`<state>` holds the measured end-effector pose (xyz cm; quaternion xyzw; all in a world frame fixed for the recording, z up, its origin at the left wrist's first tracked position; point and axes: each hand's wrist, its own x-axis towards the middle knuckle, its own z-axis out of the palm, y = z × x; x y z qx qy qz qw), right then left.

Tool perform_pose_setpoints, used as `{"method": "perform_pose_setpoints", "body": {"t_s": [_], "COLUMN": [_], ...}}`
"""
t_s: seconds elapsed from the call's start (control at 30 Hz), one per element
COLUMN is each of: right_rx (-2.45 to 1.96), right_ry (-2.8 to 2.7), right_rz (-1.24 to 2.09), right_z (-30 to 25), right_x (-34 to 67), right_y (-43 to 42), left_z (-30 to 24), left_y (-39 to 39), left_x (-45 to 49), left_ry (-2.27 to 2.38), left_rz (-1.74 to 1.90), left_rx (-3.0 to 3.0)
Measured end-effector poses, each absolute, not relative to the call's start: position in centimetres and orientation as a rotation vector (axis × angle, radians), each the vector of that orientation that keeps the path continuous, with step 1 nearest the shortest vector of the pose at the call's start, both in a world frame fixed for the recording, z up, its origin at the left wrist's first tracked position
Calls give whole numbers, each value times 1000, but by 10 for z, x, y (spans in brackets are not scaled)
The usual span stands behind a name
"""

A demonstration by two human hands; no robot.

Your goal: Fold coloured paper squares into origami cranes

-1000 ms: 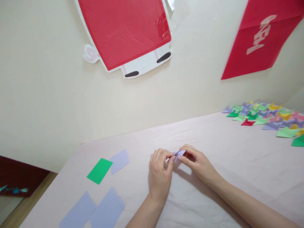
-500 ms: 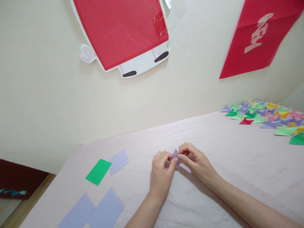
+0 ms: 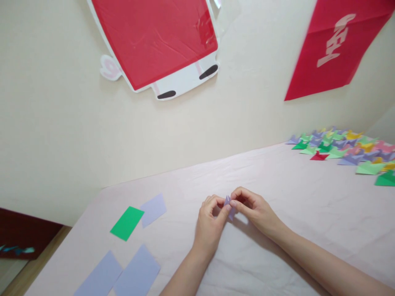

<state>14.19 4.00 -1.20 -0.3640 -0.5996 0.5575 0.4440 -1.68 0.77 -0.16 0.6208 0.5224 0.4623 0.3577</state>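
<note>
Both my hands meet over the middle of the pale pink table (image 3: 308,213). Between them is a small folded lilac paper piece (image 3: 228,202). My left hand (image 3: 210,227) pinches its left side with thumb and fingers closed. My right hand (image 3: 253,209) pinches its right side, fingers curled over the top. Most of the paper is hidden by my fingertips.
A green paper rectangle (image 3: 127,223) and a lilac one (image 3: 153,210) lie at the left. Two more lilac sheets (image 3: 120,275) sit near the front left edge. Several folded coloured paper pieces (image 3: 345,151) are spread at the far right. Red posters (image 3: 157,39) hang on the wall.
The lilac paper has been folded smaller between my fingers, from a flatter strip to a compact upright point. Both hands stayed in the same spot.
</note>
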Motion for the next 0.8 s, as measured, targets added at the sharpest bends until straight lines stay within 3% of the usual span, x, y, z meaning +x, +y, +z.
{"method": "perform_pose_setpoints", "body": {"t_s": [0.8], "right_rx": [-961], "right_ry": [-1499], "right_rz": [1192], "right_z": [-3], "right_x": [146], "right_y": [41], "left_z": [5], "left_y": [5], "left_x": [-12], "left_ry": [1323], "left_rz": [1081], "left_rx": [1811]}}
